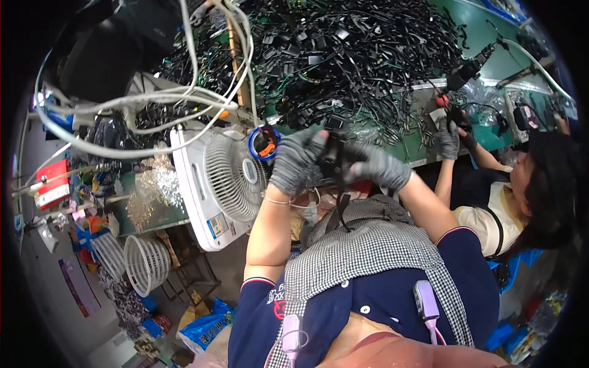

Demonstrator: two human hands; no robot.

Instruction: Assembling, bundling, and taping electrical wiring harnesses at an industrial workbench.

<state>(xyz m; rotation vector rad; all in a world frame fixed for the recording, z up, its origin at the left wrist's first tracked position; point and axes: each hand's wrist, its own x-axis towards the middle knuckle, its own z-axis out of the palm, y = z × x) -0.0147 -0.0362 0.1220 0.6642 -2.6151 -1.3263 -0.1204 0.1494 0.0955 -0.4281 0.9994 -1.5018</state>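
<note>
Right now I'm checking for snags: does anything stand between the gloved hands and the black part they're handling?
Nothing visible does. The left hand and right hand are both at the black part, though blur hides the exact grip. The white fan stands left of the left hand, not between.

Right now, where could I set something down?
A bare patch of green tabletop shows upper right, between the heap of black parts and the white cable. It's crowded across the heap and around the left hand, near the fan.

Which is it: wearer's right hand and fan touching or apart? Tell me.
Apart: in the head view, a wide gap separates right hand from fan.
</note>
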